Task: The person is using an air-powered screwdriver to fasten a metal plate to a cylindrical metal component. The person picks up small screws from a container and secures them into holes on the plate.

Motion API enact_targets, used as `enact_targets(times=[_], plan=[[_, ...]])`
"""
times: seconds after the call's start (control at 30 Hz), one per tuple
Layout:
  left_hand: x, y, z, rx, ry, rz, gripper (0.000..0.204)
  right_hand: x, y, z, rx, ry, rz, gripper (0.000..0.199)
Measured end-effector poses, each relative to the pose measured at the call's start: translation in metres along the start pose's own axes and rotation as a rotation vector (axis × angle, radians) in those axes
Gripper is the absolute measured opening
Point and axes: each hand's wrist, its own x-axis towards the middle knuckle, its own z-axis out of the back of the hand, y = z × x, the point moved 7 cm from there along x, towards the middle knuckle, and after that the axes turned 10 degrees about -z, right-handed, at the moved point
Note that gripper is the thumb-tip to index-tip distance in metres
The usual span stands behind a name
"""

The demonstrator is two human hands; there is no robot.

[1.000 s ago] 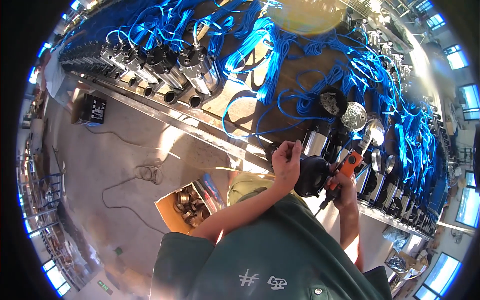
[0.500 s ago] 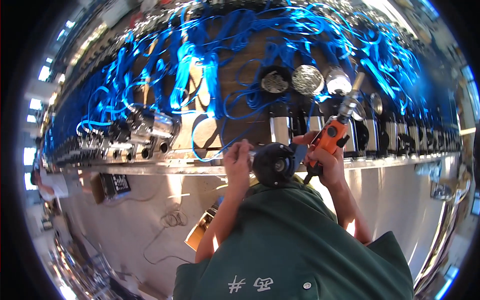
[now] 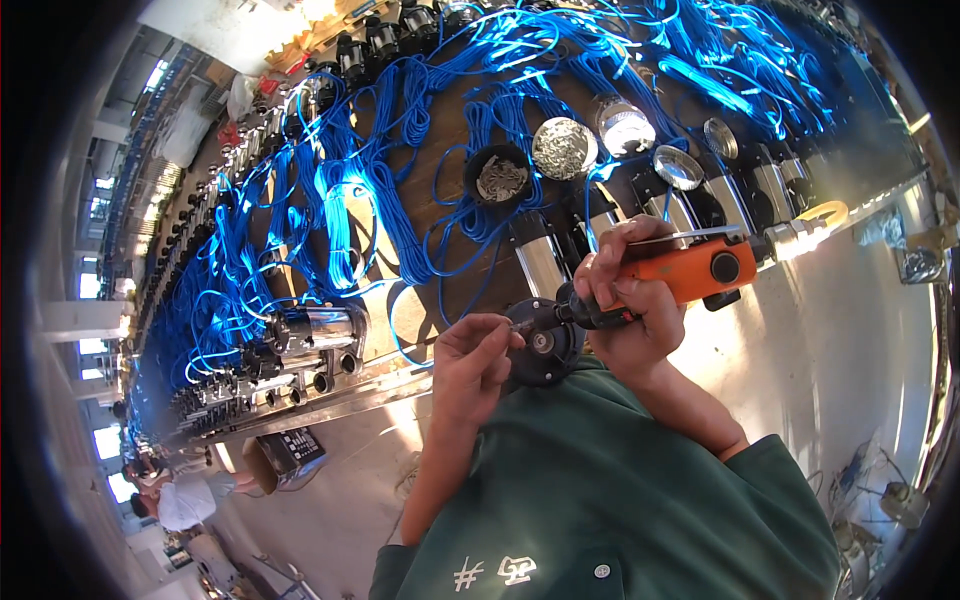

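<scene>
My right hand [image 3: 640, 320] is wrapped round an orange power screwdriver [image 3: 690, 270], which lies roughly level. Its dark front end points left, over the rim of a black round end cap [image 3: 545, 362] held close to my body. The cap shows a round centre and small screws or holes near its edge. Beside the tool's tip, the thumb and fingers of my left hand [image 3: 470, 365] are pinched together at the cap's left edge. Whatever lies between those fingertips is too small to make out. A steel cylinder [image 3: 540, 262] lies just beyond the cap.
Bundles of blue cable [image 3: 345, 225] spread over the workbench. A black bowl [image 3: 500, 178] and a silver bowl [image 3: 565, 148] hold small metal parts; shallow metal dishes [image 3: 678, 167] sit farther right. Steel-bodied pumps [image 3: 310, 328] line the near left edge. Another person [image 3: 185, 500] is at far left.
My right hand has swung the screwdriver from pointing away to level, bringing its front end onto the end cap. My left fingers have come in beside its tip. The whole view has turned.
</scene>
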Motion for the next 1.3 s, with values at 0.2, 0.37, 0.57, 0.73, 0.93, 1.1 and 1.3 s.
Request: enact_targets(times=[0.2,0.37,0.57,0.73,0.93,1.1,1.3], plan=[[0.001,-0.003,-0.005,0.039,0.037,0.045,0.014,-0.008,-0.004,0.010,0.065,-0.084,-0.002,0.037],[0.005,0.000,0.003,0.145,0.113,0.030,0.014,-0.018,-0.008,0.009,-0.006,-0.040,0.087,0.038],[0.024,-0.011,0.009,0.843,0.265,-0.235,0.025,-0.027,-0.032,0.017,-0.309,0.026,0.060,0.036],[0.029,-0.002,0.021,0.827,0.248,-0.158,0.029,-0.029,-0.051,0.024,-0.411,0.012,0.013,0.037],[0.022,0.033,0.091,-0.236,-0.437,0.178,0.016,-0.028,-0.058,0.004,-0.634,0.228,0.124,0.033],[0.014,0.055,0.133,-0.494,-0.679,0.222,0.010,-0.028,-0.064,0.003,-0.660,0.157,0.078,0.028],[0.010,0.023,0.107,-0.318,-0.367,0.039,0.019,-0.021,-0.062,0.009,-0.555,0.093,-0.054,0.032]])
